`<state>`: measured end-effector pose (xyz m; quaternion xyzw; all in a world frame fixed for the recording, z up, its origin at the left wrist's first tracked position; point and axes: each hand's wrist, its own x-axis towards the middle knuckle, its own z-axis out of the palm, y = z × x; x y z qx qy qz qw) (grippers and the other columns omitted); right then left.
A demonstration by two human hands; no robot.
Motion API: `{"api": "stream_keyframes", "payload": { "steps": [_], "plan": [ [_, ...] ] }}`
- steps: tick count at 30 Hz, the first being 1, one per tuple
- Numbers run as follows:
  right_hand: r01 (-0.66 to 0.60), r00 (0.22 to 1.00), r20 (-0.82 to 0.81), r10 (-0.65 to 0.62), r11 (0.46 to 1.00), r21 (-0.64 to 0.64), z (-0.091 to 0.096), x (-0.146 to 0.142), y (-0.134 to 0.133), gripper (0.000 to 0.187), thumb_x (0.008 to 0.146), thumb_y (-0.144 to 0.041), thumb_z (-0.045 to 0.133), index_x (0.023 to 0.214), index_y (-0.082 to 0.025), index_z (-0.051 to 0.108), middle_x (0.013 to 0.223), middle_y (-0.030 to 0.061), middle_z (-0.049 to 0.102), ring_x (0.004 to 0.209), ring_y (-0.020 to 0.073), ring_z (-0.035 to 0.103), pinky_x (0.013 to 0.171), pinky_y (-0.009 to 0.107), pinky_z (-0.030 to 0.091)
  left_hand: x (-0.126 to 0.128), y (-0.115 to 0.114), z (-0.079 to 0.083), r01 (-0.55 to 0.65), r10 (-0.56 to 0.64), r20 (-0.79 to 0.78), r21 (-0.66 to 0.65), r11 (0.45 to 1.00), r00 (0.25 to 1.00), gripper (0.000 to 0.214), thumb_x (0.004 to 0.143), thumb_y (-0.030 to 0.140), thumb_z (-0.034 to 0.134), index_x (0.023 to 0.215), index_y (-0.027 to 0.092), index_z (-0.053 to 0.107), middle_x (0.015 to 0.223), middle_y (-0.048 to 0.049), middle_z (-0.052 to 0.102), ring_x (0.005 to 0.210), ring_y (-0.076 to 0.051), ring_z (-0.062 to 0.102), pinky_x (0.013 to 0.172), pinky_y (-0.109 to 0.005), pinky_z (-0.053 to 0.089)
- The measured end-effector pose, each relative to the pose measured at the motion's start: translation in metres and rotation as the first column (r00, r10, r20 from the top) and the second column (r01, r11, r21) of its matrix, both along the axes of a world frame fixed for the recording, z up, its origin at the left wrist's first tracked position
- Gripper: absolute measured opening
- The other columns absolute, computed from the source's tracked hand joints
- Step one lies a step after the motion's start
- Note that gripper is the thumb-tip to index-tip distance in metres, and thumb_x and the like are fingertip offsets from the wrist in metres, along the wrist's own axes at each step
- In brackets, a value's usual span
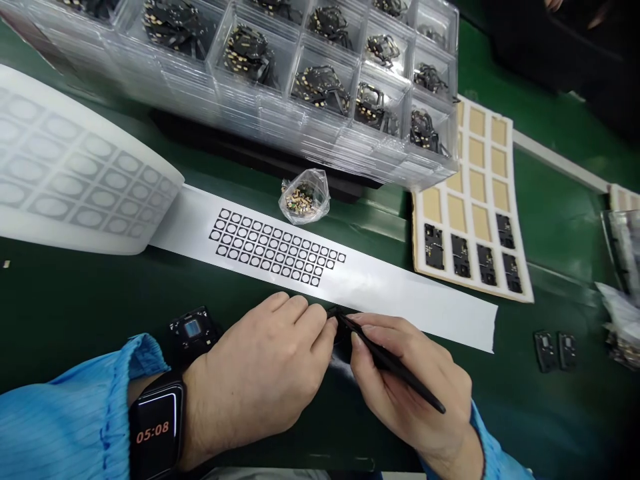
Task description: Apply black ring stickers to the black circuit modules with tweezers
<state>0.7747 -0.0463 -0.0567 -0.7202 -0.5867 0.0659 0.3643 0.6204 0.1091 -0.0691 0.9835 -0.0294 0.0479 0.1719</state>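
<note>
My left hand (265, 360), with a watch on its wrist, is closed, fingers curled around a small black part (342, 331) that is mostly hidden. Held like a pen in my right hand (420, 387) are slim black tweezers (400, 370); their tip meets the part beside my left fingertips. Just beyond both hands lies a white strip (390, 283) carrying rows of small black square frames with round centres (270, 253). Left of my left hand sits a black module with a bluish window (193, 327).
Clear compartment boxes (320, 127) of black parts stand at the back. A small bag (305, 197) of gold-coloured pieces lies before them. Right is a foam tray (420, 273) with several black modules. Two small black pieces (555, 350) lie further right; a curled backing sheet (90, 167) rises left.
</note>
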Motion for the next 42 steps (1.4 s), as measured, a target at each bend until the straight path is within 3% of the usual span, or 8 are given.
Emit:
{"api": "stream_keyframes", "payload": {
  "steps": [18, 22, 25, 29, 32, 35, 38, 42],
  "plan": [
    [-0.043, 0.998, -0.044, 0.047, 0.996, 0.082, -0.013, 0.003, -0.008, 0.031, 0.087, 0.002, 0.068, 0.113, -0.016, 0.068, 0.100, 0.0102, 0.078, 0.091, 0.0232, 0.079, 0.081, 0.033, 0.068, 0.000, -0.008, -0.005, -0.051, 0.051, -0.063, 0.001, 0.999, 0.997, 0.031, 0.103, 0.025, 0.054, 0.130, 0.013, 0.063, 0.097, -0.0061, 0.058, 0.086, -0.024, 0.057, 0.075, -0.045, 0.052],
    [0.030, 0.980, -0.200, 0.002, 0.988, 0.153, -0.019, 0.012, -0.005, 0.019, 0.090, -0.006, 0.071, 0.105, -0.018, 0.070, 0.095, 0.0079, 0.078, 0.085, 0.0221, 0.079, 0.077, 0.030, 0.067, 0.003, -0.006, -0.006, -0.089, 0.089, 0.013, 0.008, 0.996, 0.996, 0.029, 0.104, 0.033, 0.057, 0.126, 0.016, 0.064, 0.092, -0.0046, 0.059, 0.082, -0.023, 0.059, 0.069, -0.041, 0.053],
    [0.131, 0.926, -0.373, -0.060, 0.977, 0.168, -0.026, 0.023, 0.001, 0.008, 0.100, -0.016, 0.064, 0.101, -0.020, 0.071, 0.094, 0.0065, 0.078, 0.087, 0.0204, 0.078, 0.081, 0.031, 0.066, 0.003, 0.005, -0.001, -0.148, 0.136, 0.182, 0.054, 0.988, 0.974, 0.026, 0.103, 0.033, 0.060, 0.122, 0.016, 0.066, 0.091, -0.0054, 0.062, 0.080, -0.021, 0.060, 0.069, -0.038, 0.055],
    [0.163, 0.879, -0.477, 0.011, 0.933, 0.321, -0.041, 0.029, 0.008, 0.021, 0.111, -0.026, 0.047, 0.107, -0.019, 0.066, 0.097, 0.0082, 0.076, 0.091, 0.0212, 0.078, 0.083, 0.037, 0.065, 0.008, 0.040, 0.008, -0.309, 0.257, 0.297, 0.141, 0.941, 0.919, 0.019, 0.105, 0.021, 0.052, 0.106, 0.016, 0.070, 0.098, -0.0098, 0.066, 0.086, -0.019, 0.062, 0.077, -0.035, 0.057],
    [0.132, 0.884, -0.462, 0.065, 0.915, 0.381, -0.050, 0.025, 0.011, 0.019, 0.112, -0.029, 0.045, 0.111, -0.020, 0.063, 0.101, 0.0083, 0.074, 0.093, 0.0222, 0.078, 0.085, 0.040, 0.066, 0.024, 0.074, 0.015, -0.439, 0.381, 0.267, 0.207, 0.874, 0.885, 0.022, 0.104, 0.015, 0.048, 0.103, 0.015, 0.071, 0.105, -0.0119, 0.066, 0.096, -0.021, 0.063, 0.087, -0.039, 0.058],
    [0.119, 0.895, -0.440, 0.080, 0.906, 0.407, -0.050, 0.022, 0.013, 0.020, 0.112, -0.028, 0.044, 0.113, -0.022, 0.062, 0.102, 0.0081, 0.075, 0.096, 0.0216, 0.078, 0.087, 0.040, 0.066, 0.049, 0.098, 0.018, -0.508, 0.473, 0.185, 0.288, 0.812, 0.861, 0.014, 0.104, 0.022, 0.058, 0.105, 0.015, 0.070, 0.115, -0.0107, 0.066, 0.105, -0.022, 0.064, 0.094, -0.043, 0.057],
    [0.112, 0.907, -0.413, 0.084, 0.897, 0.428, -0.041, 0.022, 0.015, 0.020, 0.112, -0.027, 0.044, 0.111, -0.023, 0.064, 0.100, 0.0078, 0.076, 0.094, 0.0203, 0.077, 0.086, 0.037, 0.065, 0.070, 0.105, 0.021, -0.487, 0.506, 0.045, 0.362, 0.795, 0.861, 0.020, 0.102, 0.033, 0.066, 0.109, 0.015, 0.069, 0.114, -0.0074, 0.068, 0.101, -0.020, 0.067, 0.092, -0.041, 0.059],
    [0.100, 0.919, -0.382, 0.092, 0.885, 0.454, -0.024, 0.021, 0.018, 0.020, 0.111, -0.029, 0.047, 0.108, -0.024, 0.066, 0.097, 0.0071, 0.077, 0.091, 0.0203, 0.077, 0.084, 0.035, 0.065, 0.077, 0.100, 0.031, -0.462, 0.540, -0.078, 0.425, 0.778, 0.838, 0.029, 0.103, 0.040, 0.066, 0.120, 0.016, 0.067, 0.119, -0.0090, 0.069, 0.102, -0.021, 0.069, 0.090, -0.041, 0.061]
  ]
}}
